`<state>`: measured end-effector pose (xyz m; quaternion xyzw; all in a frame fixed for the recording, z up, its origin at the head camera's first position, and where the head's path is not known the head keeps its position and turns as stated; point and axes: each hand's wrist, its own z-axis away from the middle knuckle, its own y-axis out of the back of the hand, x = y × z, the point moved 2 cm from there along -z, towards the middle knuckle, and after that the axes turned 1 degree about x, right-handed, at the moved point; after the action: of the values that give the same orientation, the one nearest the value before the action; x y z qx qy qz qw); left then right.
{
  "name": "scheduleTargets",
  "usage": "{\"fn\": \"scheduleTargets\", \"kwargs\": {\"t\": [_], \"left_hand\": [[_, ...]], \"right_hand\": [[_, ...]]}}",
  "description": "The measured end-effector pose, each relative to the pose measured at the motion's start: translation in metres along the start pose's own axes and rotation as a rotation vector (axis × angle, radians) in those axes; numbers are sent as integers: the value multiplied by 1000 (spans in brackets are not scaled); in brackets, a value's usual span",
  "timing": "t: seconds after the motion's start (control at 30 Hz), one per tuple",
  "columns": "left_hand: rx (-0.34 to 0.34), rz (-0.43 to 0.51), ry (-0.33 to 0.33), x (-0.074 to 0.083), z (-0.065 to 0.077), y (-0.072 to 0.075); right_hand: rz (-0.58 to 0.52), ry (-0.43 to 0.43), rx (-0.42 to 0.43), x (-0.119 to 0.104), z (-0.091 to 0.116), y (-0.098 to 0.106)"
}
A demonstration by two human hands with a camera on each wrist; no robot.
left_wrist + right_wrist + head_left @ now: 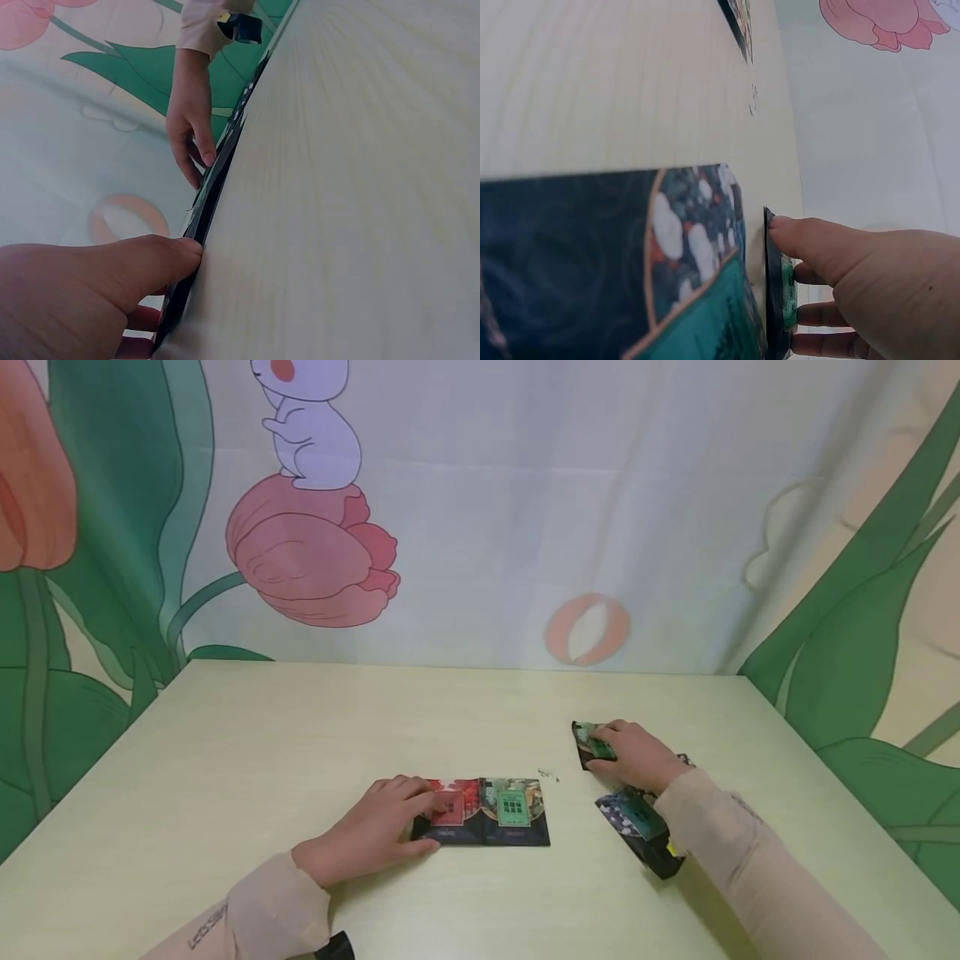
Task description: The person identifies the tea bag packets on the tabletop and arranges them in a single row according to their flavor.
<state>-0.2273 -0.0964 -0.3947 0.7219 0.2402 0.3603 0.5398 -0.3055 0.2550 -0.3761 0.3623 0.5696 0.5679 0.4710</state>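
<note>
1. Behind everything I see a printed cloth (510,527), with large tulips, green leaves and a pale animal sitting on one flower.
2. The desk (285,727) is pale, with a wood-like pattern.
3. The beige right sleeve (720,835) passes above the dark packet (633,817) and hides part of it in the head view. The left sleeve (273,906) carries dark letters which I cannot read with certainty.
4. The left hand (371,831) holds the left end of the red packet (463,814); its grip is partly closed, thumb at the near corner. The right hand (637,756) has its grip half closed on the far green packet (585,747), covering some of the label.
5. The red packet and the near green packet (513,810) lie side by side, touching. Each label has characters, too small for me to read.
6. The dark packet lies slantwise to their right. Only the right wrist view shows closely its white patches and teal label.
7. A dark device (246,28) on the right cuff appears in the left wrist view.
8. Some tiny scraps (547,773) lie near the near green packet.
</note>
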Motion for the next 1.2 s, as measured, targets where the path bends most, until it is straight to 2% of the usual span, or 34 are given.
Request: {"fn": "scheduleTargets", "kwargs": {"t": [0.3,0.7,1.2], "left_hand": [[12,1,-8,1,-1,0],[15,-7,-6,2,-1,-1],[25,-2,-17,1,1,-3]], "right_hand": [[8,17,-30,-7,-1,4],[15,60,-28,-17,2,1],[-3,99,-4,-38,17,-2]]}}
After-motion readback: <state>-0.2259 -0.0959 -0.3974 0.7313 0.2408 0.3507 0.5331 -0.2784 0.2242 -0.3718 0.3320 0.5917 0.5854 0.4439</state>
